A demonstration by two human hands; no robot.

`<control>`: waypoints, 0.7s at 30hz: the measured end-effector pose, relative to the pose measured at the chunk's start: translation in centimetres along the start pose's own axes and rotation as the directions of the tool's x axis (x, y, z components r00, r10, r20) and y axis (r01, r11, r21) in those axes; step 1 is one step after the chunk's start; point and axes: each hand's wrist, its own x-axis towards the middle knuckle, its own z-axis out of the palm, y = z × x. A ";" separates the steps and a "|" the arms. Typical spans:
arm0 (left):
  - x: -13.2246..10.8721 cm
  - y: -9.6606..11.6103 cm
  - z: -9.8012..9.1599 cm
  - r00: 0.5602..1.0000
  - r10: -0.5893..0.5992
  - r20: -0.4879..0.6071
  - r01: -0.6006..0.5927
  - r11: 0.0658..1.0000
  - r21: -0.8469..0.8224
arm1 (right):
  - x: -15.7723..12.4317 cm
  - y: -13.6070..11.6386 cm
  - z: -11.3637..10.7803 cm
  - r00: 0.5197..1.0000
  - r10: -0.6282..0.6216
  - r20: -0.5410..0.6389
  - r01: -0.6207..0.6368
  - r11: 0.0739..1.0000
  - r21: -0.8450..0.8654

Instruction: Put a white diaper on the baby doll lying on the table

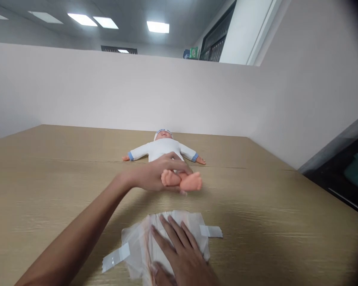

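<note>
A baby doll [164, 147] in a white top with blue cuffs and a printed cap lies on its back, arms spread wide. My left hand [155, 172] is closed around the doll's legs near the ankles, and both bare feet [191, 181] stick out toward me. Closer to me, a white diaper [159, 254] lies unfolded and wrinkled, with a tape tab [116, 257] out on the left and another tape tab [211, 231] on the right. On top of it rests my right hand [181, 250], palm down with fingers stretched out.
The wood-grain tabletop [62, 190] bears the doll and diaper. A pale partition wall [122, 87] rises behind its far edge and another wall stands to the right. Beyond the right edge is a dark object [343, 171], its kind unclear.
</note>
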 end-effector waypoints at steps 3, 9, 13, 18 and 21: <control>0.2 0.2 -2.3 0.998 -0.040 -0.050 0.040 0.999 0.010 | 2.6 -0.2 -2.3 0.987 0.109 0.121 -0.125 0.983 0.134; 0.4 -0.6 -3.7 0.991 0.066 -0.119 -0.066 0.998 0.004 | 8.4 1.3 -3.2 0.968 0.208 0.137 -0.230 0.958 0.172; 0.3 -0.7 -3.8 0.991 0.058 -0.124 -0.058 0.998 0.004 | 11.5 2.9 -2.2 0.973 0.218 0.077 -0.228 0.960 0.163; 0.3 -0.8 -4.1 0.991 0.048 -0.124 -0.053 0.998 -0.041 | 15.4 5.7 -0.7 0.981 0.187 -0.044 -0.183 0.979 0.093; 0.3 -1.0 -4.3 0.991 0.033 -0.130 -0.043 0.996 -0.074 | 17.9 7.3 -0.6 0.982 0.147 -0.115 -0.138 0.987 0.085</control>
